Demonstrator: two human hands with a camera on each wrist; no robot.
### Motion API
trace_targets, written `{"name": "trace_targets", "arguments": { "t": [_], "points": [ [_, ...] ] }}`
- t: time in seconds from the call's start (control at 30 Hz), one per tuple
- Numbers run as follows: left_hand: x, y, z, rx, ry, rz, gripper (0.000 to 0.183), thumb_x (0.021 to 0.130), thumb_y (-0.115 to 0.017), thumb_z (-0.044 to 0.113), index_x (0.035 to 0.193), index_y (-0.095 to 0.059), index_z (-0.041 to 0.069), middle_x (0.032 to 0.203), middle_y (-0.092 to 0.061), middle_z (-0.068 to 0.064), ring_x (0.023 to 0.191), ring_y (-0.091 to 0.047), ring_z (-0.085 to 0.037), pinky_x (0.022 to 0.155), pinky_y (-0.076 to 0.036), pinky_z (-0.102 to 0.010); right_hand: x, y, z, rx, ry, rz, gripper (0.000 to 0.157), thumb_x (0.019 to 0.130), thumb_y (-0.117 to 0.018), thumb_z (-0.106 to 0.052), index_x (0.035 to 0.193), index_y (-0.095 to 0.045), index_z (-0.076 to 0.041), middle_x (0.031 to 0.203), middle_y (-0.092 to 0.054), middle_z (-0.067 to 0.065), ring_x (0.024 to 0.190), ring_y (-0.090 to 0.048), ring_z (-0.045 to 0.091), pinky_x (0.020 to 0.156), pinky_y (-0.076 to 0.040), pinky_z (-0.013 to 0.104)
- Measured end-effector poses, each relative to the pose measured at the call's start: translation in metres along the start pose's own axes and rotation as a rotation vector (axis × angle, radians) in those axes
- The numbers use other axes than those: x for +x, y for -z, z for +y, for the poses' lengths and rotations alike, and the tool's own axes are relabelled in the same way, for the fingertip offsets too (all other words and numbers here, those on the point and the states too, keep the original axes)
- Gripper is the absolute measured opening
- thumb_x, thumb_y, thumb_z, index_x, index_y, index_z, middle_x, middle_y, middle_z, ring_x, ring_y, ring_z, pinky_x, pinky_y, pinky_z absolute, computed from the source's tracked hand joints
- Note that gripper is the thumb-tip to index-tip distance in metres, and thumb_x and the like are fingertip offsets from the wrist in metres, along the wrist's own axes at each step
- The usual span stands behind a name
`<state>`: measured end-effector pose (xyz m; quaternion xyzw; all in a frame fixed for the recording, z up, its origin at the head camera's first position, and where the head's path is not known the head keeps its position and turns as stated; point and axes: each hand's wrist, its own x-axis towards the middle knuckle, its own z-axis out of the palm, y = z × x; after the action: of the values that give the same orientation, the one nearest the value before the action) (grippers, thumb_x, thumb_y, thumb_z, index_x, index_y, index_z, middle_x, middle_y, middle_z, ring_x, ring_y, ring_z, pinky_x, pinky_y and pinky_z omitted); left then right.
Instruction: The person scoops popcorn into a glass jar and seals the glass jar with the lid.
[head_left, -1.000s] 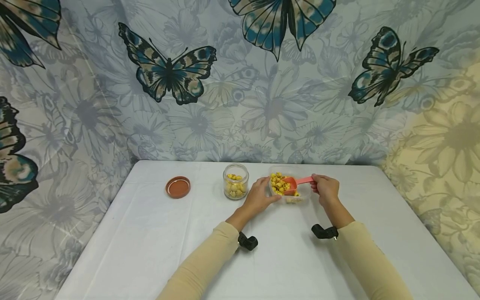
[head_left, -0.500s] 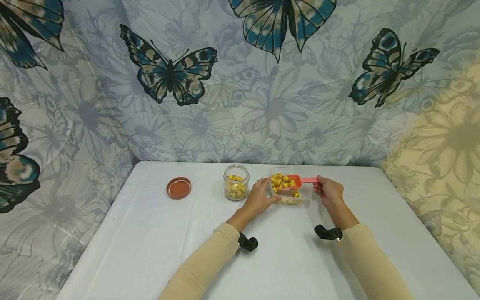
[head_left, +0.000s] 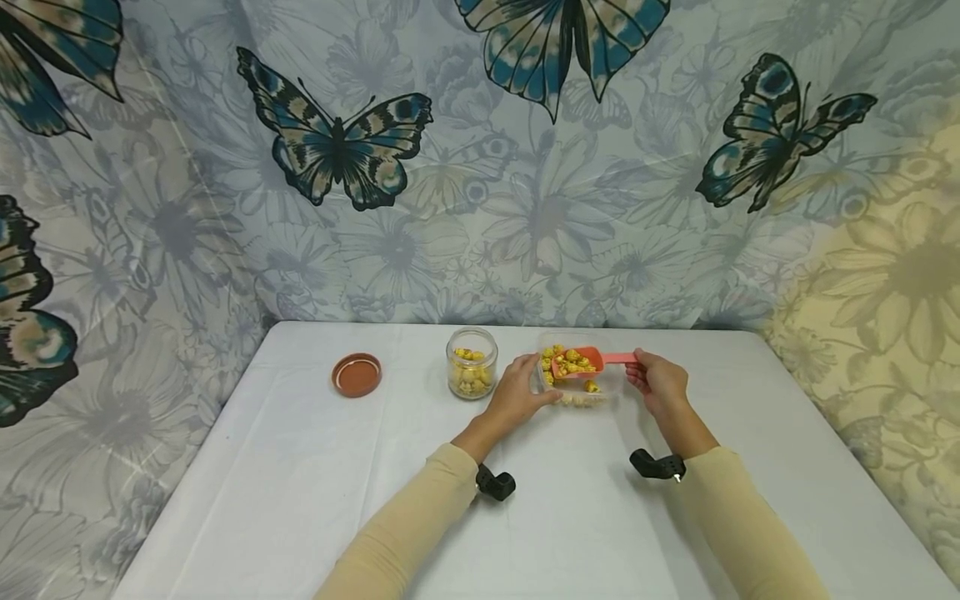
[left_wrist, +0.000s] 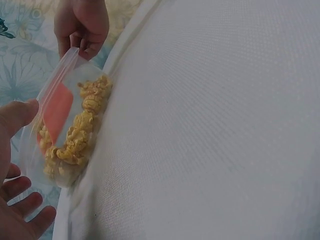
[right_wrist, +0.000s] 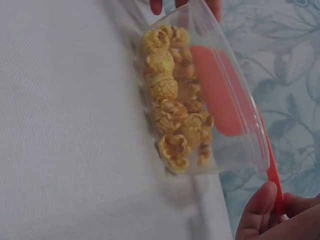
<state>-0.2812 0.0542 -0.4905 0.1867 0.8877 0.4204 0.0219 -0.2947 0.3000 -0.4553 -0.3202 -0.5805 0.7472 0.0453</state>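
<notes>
A clear plastic container of yellow popcorn stands toward the back of the table. My left hand holds its left end, thumb on the near side and fingers round the far corner. With thumb and fingers, my right hand pinches the handle of a coral-red scoop. The bowl of that scoop is inside the container, with popcorn in it in the head view. Both wrist views show the scoop through the clear wall, above part of the popcorn.
An uncovered glass jar, partly filled with popcorn, stands just left of my left hand. Farther left lies a round brown lid. A white cloth covers the table, and a butterfly-print backdrop rises behind its back edge.
The scoop was first dipped in the popcorn, then drew right and levelled; now its bowl sits slightly lower and farther left with popcorn inside. My left hand has stayed at the container.
</notes>
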Motion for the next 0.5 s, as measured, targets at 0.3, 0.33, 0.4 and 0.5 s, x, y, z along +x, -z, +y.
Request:
{"name": "trace_targets", "arguments": {
  "t": [0.3, 0.33, 0.4, 0.5],
  "points": [
    [0.0009, 0.0006, 0.0008, 0.025, 0.008, 0.001, 0.076, 0.090, -0.068, 0.043, 0.150, -0.036, 0.009, 0.151, -0.040, -0.014, 0.139, -0.041, -0.031, 0.113, -0.039, -0.046, 0.0008, 0.0006, 0.0005, -0.011, 0.004, -0.003, 0.011, 0.097, -0.059, -0.019, 0.098, -0.061, -0.009, 0.062, -0.065, -0.006, 0.056, -0.060, 0.006, 0.055, -0.055, 0.017],
    [0.0006, 0.0006, 0.0008, 0.022, 0.011, -0.003, 0.076, 0.090, -0.068, 0.043, 0.150, -0.036, 0.009, 0.152, -0.040, -0.014, 0.139, -0.041, -0.031, 0.113, -0.039, -0.046, 0.0008, 0.0008, 0.0008, -0.011, 0.005, -0.004, 0.010, 0.097, -0.059, -0.019, 0.098, -0.061, -0.009, 0.061, -0.065, -0.006, 0.056, -0.060, 0.006, 0.055, -0.055, 0.017],
    [0.0000, 0.0010, 0.0011, 0.016, 0.017, -0.008, 0.077, 0.090, -0.067, 0.044, 0.150, -0.036, 0.009, 0.152, -0.040, -0.014, 0.139, -0.040, -0.031, 0.113, -0.039, -0.046, 0.0003, 0.0012, 0.0013, -0.012, 0.013, -0.009, 0.010, 0.098, -0.058, -0.018, 0.098, -0.061, -0.009, 0.061, -0.065, -0.006, 0.056, -0.060, 0.005, 0.055, -0.055, 0.017],
    [-0.0004, 0.0014, 0.0012, 0.013, 0.015, -0.011, 0.077, 0.090, -0.067, 0.044, 0.150, -0.036, 0.009, 0.152, -0.040, -0.014, 0.139, -0.040, -0.031, 0.113, -0.039, -0.046, -0.0003, 0.0019, 0.0018, -0.012, 0.024, -0.016, 0.010, 0.098, -0.058, -0.017, 0.100, -0.061, -0.008, 0.061, -0.065, -0.006, 0.056, -0.060, 0.005, 0.055, -0.055, 0.017]
  ]
}}
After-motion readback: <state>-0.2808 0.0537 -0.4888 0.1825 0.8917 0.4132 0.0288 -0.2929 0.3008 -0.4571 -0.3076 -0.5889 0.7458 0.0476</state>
